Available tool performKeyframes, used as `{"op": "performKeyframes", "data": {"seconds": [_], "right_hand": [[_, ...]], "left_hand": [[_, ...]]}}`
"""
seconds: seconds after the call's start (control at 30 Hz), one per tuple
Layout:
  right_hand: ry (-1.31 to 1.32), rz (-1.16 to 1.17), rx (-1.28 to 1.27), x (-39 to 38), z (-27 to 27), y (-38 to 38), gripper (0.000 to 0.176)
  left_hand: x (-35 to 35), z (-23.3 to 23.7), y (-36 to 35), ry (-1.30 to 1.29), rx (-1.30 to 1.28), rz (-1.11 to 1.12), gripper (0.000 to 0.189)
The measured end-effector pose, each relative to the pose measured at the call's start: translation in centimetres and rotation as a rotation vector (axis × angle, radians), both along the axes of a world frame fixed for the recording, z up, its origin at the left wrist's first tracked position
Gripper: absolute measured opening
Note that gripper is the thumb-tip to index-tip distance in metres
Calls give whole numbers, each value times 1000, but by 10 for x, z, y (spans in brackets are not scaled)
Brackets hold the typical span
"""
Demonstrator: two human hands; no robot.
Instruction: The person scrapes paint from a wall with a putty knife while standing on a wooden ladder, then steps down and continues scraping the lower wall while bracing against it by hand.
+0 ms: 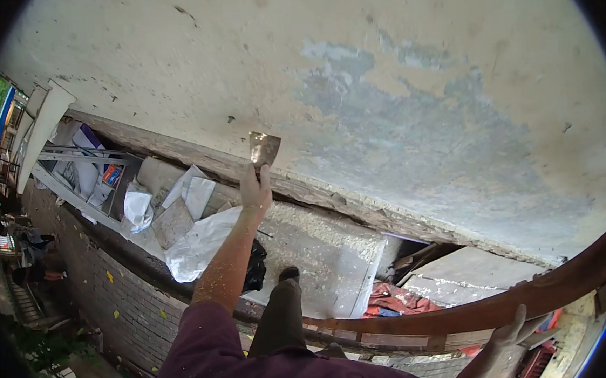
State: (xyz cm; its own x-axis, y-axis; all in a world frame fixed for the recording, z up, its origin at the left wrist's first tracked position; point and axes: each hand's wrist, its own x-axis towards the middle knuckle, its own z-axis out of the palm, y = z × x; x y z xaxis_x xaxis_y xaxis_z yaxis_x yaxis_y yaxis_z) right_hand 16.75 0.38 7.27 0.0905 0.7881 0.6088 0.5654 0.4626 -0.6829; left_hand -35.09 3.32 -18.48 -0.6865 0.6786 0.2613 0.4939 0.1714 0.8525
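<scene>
My left hand is closed around the handle of a metal scraper. The scraper's broad blade points up, at the lower part of a pale wall. A large grey-blue patch on the wall shows where the surface layer is gone. My right hand is at the lower right, against the underside of a curved brown wooden beam, with its visible fingers apart. White flakes and dust lie on the ledge below the wall.
White sheets, a black bag and a metal frame lie left of centre. Red cloth is beside a grey slab. My shoe is on the slab. Brick paving runs along the left, with a person's arm far left.
</scene>
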Motion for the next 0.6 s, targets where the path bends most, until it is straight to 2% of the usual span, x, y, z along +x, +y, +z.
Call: {"op": "performKeyframes", "data": {"seconds": [0.1,0.2,0.27,0.37,0.43,0.57,0.6], "right_hand": [[106,-4,-27,-7,-2,-3,80],[141,7,7,-2,-5,-6,81],[240,-9,-27,-3,-9,-8,85],[243,11,-26,-8,-6,-8,87],[258,-9,-14,-14,-3,-7,86],[316,-4,-8,-16,-3,-5,85],[302,-7,-21,-12,-5,-6,85]], "left_hand": [[5,25,19,-52,26,38,31],[12,47,31,-116,48,-60,29],[13,51,34,-131,74,-132,29],[12,42,37,-103,84,-143,27],[7,41,38,-265,87,-84,26],[0,63,58,-170,73,65,31],[-3,65,61,-245,54,55,36]]}}
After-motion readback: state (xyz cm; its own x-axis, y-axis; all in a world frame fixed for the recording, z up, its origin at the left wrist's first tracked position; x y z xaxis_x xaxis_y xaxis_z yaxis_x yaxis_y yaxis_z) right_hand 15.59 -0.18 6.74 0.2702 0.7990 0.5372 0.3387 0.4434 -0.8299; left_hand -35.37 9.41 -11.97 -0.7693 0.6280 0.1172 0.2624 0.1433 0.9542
